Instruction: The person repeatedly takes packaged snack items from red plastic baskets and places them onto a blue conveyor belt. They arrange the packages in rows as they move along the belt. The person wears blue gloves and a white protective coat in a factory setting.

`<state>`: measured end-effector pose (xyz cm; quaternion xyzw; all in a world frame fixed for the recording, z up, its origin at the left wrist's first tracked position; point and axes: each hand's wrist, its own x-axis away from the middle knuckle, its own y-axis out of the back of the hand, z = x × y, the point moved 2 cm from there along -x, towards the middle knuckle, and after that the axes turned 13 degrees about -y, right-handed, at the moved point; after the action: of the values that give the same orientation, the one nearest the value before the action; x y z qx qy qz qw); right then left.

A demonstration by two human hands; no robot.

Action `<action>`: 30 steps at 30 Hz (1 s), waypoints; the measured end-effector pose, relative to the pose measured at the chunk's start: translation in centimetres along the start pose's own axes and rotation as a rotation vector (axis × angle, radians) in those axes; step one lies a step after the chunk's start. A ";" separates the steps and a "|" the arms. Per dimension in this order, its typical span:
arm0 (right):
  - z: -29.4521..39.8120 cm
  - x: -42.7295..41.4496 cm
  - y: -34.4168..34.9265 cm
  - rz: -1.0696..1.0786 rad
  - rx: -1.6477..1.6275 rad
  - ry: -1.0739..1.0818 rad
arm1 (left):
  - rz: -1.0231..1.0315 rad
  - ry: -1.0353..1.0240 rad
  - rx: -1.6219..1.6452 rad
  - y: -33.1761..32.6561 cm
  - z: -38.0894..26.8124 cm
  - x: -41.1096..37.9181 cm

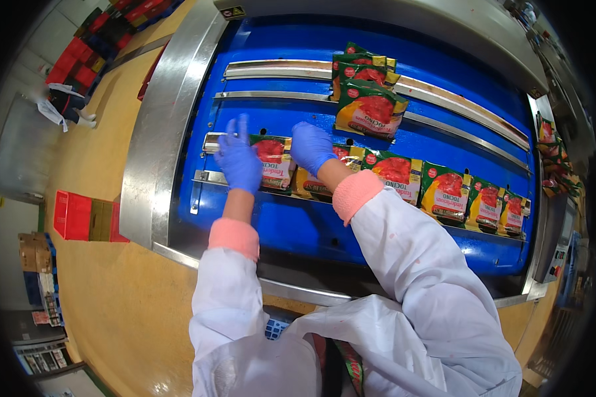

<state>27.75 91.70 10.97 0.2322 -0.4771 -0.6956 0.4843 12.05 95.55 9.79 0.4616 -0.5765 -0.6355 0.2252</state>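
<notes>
A row of plastic food pouches (pixel 397 171), printed with red meat on green and yellow, lies along the near metal seal bar (pixel 211 142) of a blue machine bed (pixel 278 223). My left hand (pixel 239 161), in a blue glove, is at the row's left end with fingers extended, against or just over the edge of the leftmost pouch (pixel 276 166). Also gloved, my right hand (pixel 314 148) is curled above the second pouch (pixel 310 184) and partly covers it; its fingertips are hidden. Beyond it, several overlapping pouches (pixel 371 110) form a stack across the far bars.
A big metal lid (pixel 402 30) overhangs the bed's far side. More pouches (pixel 551 154) lie past the right edge, above a control panel (pixel 558 253). To the left are a steel ledge (pixel 154 149), a red crate (pixel 72 216) on the floor and a distant person (pixel 67 104).
</notes>
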 end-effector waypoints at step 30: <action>-48.9 6.3 24.5 -0.654 -0.277 -0.228 | 0.021 -0.535 0.790 -6.3 -47.2 -8.6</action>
<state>74.61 62.78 12.27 0.2257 -0.3300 -0.8929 0.2072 57.61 79.23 11.01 0.3261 -0.8164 -0.4619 -0.1174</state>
